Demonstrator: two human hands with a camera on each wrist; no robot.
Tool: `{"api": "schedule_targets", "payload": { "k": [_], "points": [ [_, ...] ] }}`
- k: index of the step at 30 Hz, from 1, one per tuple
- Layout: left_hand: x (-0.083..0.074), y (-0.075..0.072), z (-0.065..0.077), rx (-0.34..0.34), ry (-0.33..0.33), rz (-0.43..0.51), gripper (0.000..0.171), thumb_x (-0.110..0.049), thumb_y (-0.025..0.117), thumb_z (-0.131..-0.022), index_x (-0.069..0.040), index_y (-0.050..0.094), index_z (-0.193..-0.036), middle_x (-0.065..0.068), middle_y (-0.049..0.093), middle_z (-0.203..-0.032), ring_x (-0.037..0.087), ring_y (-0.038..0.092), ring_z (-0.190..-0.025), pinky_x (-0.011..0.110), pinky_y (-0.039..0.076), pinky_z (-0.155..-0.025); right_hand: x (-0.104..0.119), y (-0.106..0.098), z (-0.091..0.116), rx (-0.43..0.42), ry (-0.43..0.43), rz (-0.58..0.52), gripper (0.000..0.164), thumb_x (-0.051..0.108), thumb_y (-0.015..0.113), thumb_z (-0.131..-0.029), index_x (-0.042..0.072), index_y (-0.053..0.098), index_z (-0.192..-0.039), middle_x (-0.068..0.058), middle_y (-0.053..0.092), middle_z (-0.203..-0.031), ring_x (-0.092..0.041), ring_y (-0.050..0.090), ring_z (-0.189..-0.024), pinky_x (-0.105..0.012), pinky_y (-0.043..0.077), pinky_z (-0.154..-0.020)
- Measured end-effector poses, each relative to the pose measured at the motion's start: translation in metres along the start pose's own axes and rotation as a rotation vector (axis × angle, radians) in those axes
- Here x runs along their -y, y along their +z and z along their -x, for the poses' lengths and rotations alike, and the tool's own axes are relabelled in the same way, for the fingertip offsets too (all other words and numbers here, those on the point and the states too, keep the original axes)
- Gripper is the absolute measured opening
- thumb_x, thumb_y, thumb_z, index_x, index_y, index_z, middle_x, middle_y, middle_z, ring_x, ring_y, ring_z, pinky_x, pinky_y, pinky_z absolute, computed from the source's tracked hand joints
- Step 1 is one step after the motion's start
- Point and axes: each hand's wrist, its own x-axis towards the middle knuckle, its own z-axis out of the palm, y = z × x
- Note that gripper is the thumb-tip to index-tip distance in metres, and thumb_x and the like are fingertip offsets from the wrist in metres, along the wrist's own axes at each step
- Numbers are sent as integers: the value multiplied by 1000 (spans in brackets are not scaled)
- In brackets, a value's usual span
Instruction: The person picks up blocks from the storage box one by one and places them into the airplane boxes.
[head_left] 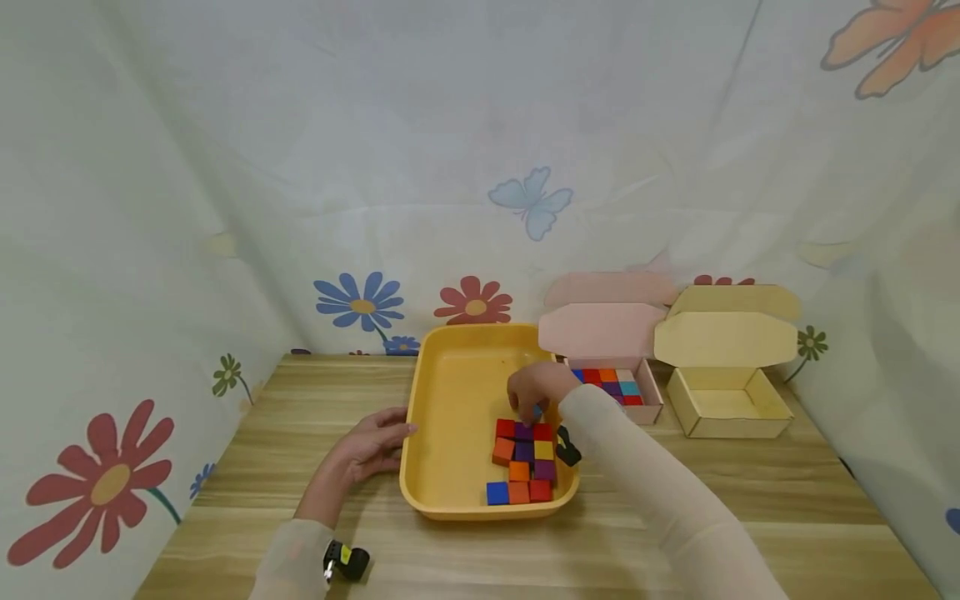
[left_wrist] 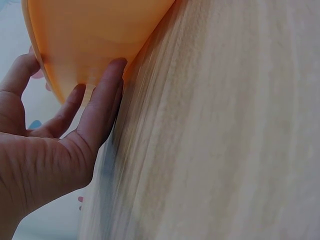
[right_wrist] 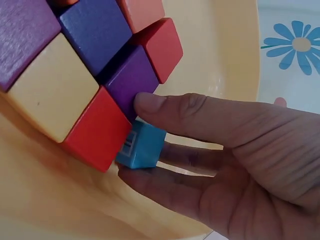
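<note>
Light-blue cube inside yellow tray, toward tray's right wall. Right hand grasping it between thumb and fingers. Left hand unclenched, touching tray's left wall from outside. Cube judged light, stiff, hard to break; smooth faces perhaps slippery. Best hold: opposite side faces, clear of neighbouring cubes.

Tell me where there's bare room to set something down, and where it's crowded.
Free: the left half of the tray, between its left wall and the blocks; the table between the left hand and the cloth; the inside of the yellow box. Crowded: the tray's right side, with blocks and the right hand, and the pink box, which holds blocks too.
</note>
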Motion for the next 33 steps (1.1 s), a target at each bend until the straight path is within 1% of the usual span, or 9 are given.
{"api": "schedule_targets", "payload": {
  "k": [5,11,14,18,23,28,30,33],
  "points": [
    [-1,-1,1,1,-3,1,72,-21,67,-99,-1,29,-156,27,51,-144,31,64,-116,52,58,-91,1,2,-3,27,-15,-9,19,9,81,-86,11,72,-103,-5,67,-96,-24,69,-89,-35,59,-85],
    [-2,0,2,-1,-2,1,74,-22,70,-97,-1,30,-156,27,52,-144,31,64,-116,52,58,-90,1,3,-8,57,-30,-6,14,5,80,-87,10,74,-99,-5,70,-93,-21,71,-83,-35,60,-84],
    [-2,0,2,2,2,-8,75,-22,70,-97,-1,29,-156,27,51,-144,30,65,-116,52,58,-90,3,3,-8,65,-33,14,13,6,80,-87,12,75,-97,-4,72,-91,-21,72,-82,-34,60,-82],
    [-1,1,1,-5,-6,1,73,-22,71,-97,-3,32,-156,25,54,-142,29,65,-114,52,58,-90,6,3,-5,66,-53,79,13,5,80,-86,12,76,-96,-3,73,-87,-22,73,-82,-34,61,-78],
    [-1,2,-2,-14,-10,0,69,-21,68,-99,-4,32,-155,24,55,-141,29,66,-113,52,58,-89,10,2,-1,54,-51,112,14,5,81,-85,13,76,-95,-1,73,-86,-21,73,-82,-34,60,-78],
    [0,2,-2,-36,-11,-12,67,-21,68,-99,-4,33,-155,24,55,-140,29,66,-112,52,58,-89,10,3,2,39,-40,93,14,5,81,-85,13,75,-96,-1,70,-90,-20,72,-85,-37,60,-85],
    [0,2,-2,-36,-7,-12,69,-22,68,-99,-4,33,-155,25,55,-141,30,66,-113,52,58,-89,10,5,4,15,-50,123,14,6,80,-86,12,75,-97,-1,69,-91,-19,70,-85,-37,59,-87],
    [1,2,-1,-29,-3,-12,69,-23,68,-99,-4,32,-155,25,54,-143,29,65,-114,52,58,-89,9,8,11,-56,-87,212,14,11,80,-88,14,75,-100,3,67,-93,-16,64,-84,-33,59,-84]
  ]
}}
